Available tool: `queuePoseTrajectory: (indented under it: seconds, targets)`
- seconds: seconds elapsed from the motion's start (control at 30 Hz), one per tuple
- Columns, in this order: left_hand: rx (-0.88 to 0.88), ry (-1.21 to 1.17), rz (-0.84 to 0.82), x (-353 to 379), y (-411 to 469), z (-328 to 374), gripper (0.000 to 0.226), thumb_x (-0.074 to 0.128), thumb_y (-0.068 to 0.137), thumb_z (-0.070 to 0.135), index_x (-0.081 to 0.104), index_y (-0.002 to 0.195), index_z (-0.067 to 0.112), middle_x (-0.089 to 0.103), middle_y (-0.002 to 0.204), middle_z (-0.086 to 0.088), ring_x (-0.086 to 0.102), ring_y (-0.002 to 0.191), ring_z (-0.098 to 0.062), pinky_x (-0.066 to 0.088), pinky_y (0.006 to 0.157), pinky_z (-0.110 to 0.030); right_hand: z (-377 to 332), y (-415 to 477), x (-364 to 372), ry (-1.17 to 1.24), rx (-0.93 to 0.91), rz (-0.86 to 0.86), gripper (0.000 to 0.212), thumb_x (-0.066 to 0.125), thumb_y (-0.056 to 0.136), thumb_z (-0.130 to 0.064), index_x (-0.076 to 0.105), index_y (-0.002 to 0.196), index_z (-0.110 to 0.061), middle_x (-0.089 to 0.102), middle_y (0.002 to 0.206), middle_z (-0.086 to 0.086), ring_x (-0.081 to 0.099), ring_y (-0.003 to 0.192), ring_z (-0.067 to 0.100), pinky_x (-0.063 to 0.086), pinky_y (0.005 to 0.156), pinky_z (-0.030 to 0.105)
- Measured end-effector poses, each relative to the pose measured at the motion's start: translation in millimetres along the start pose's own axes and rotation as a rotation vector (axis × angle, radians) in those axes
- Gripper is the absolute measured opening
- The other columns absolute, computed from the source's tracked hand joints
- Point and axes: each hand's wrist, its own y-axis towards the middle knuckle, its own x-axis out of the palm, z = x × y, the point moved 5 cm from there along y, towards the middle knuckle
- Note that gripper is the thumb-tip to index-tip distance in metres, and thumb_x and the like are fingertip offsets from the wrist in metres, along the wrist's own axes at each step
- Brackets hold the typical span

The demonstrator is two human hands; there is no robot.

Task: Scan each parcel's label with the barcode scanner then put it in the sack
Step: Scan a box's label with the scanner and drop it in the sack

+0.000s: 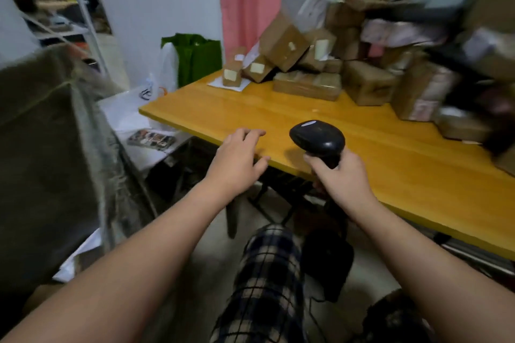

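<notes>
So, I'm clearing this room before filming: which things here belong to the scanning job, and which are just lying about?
Job: barcode scanner in right hand, brown parcels, sack.
Lying about: green bag, white plastic bag, shelf rack.

Yellow wooden table [362,159] ran from 10 o'clock down to 4 o'clock; brown taped parcels [418,92] were heaped along its far side, 12 through 3 o'clock, right end blurred; flat parcel [306,86] lay directly on the top at 12; boxy parcel [367,83] sat just beside it at 1; small parcel [232,76] stood upright at 11 on a white sheet [220,83], white label facing the near edge.
</notes>
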Motion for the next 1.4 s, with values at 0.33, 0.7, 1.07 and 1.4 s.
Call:
queuePoseTrajectory:
  seconds: [0.33,0.7,1.07,1.4]
  targets:
    - [0.346,-0.144,-0.169,101,59,201,0.052,0.057,0.093,0.034,0.041,0.141,0.02,0.042,0.138,-0.004,0.039,0.129,-0.025,0.036,0.106,-0.037,47,-40,-214,-0.05,0.143,0.419,0.013,0.071,0.084,-0.024,0.06,0.09,-0.022,0.064,0.07,0.0,0.063,0.055,0.024,0.054,0.059,0.041]
    - [0.285,-0.538,-0.302,184,141,379,0.067,0.053,0.092,0.051,0.024,0.148,0.031,0.02,0.15,-0.008,0.032,0.135,-0.031,0.031,0.111,-0.04,94,-16,-375,0.247,0.26,0.765,0.011,0.071,0.085,-0.03,0.062,0.082,-0.024,0.063,0.077,-0.003,0.061,0.082,0.02,0.045,0.068,0.031]
    - [-0.167,-0.917,-0.3,214,198,402,0.064,0.059,0.093,0.037,0.03,0.141,0.008,0.048,0.138,-0.013,0.049,0.124,-0.031,0.041,0.102,-0.039,147,45,-379,0.589,0.515,0.661,0.047,0.073,0.077,-0.045,0.065,0.112,-0.015,0.073,0.1,0.01,0.069,0.092,0.028,0.055,0.079,0.036]
    - [-0.021,-1.052,-0.281,177,164,332,0.03,0.062,0.093,0.026,0.051,0.119,0.017,0.064,0.121,-0.003,0.061,0.109,-0.016,0.051,0.091,-0.032,115,11,-308,0.657,0.502,0.59,0.039,0.071,0.081,-0.04,0.066,0.108,-0.013,0.075,0.09,0.01,0.073,0.072,0.022,0.053,0.054,0.025]
